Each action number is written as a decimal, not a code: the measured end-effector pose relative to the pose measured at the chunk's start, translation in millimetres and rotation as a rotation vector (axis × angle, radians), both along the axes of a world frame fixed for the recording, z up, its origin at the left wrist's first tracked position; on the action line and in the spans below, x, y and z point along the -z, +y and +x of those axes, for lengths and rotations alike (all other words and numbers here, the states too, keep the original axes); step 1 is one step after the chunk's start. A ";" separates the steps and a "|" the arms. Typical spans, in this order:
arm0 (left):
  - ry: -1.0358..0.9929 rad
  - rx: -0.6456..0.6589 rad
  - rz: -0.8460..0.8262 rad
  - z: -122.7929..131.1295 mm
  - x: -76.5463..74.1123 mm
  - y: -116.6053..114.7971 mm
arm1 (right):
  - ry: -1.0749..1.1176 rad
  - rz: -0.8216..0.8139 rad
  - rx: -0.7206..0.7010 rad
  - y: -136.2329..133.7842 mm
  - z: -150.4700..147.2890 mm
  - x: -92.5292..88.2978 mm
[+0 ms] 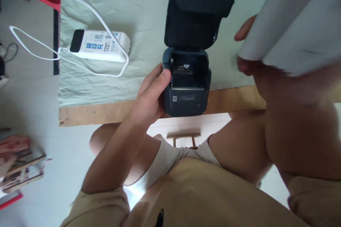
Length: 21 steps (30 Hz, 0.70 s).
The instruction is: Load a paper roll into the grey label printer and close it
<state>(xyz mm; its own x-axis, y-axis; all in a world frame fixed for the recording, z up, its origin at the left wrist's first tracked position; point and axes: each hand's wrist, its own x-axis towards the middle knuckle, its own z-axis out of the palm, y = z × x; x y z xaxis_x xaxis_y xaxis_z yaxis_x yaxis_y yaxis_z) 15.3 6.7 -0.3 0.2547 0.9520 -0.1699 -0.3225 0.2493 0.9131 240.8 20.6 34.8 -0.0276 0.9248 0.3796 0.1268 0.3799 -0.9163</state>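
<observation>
My left hand [154,90] is closed on the left side of a small dark label printer [186,101], its thumb on the rim. The printer's lid [194,25] is swung up and back, and the inside bay shows no roll in it. Over at the right, my right hand [246,33] grips a roll of white paper [282,17]. The fingers wrap round the roll's left side, and a loose sheet spreads to the right. That hand and the paper are partly blurred, and the paper is apart from the printer.
A white power bank [102,46] with a white cable [90,7] lies on the green tablecloth [144,3] at the left. The table's wooden edge [98,113] runs in front of my legs. At lower left, a wooden rack [23,173] with cloth stands on the floor.
</observation>
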 end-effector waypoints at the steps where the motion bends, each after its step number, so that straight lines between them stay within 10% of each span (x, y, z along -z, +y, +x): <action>1: -0.009 -0.006 -0.011 0.3 -0.3 0.3 | 0.039 -0.035 -0.014 3.5 2.3 7.8; 9: -0.043 -0.044 -0.015 3.2 -0.5 0.8 | -0.629 0.112 0.094 6.5 16.2 38.6; 16: -0.052 -0.067 -0.016 3.6 0.5 -0.2 | -0.688 0.026 0.103 7.1 16.2 51.7; 21: -0.066 0.006 -0.019 0.2 3.5 0.5 | -0.535 0.313 0.292 -1.1 31.8 31.5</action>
<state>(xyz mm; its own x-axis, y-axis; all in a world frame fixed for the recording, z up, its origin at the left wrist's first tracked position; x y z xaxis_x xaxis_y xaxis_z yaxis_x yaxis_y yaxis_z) 15.5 7.2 -3.8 0.2716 0.9471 -0.1709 -0.3801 0.2687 0.8851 272.6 19.5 3.3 -0.0520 0.7718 0.6337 0.6691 0.4980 -0.5517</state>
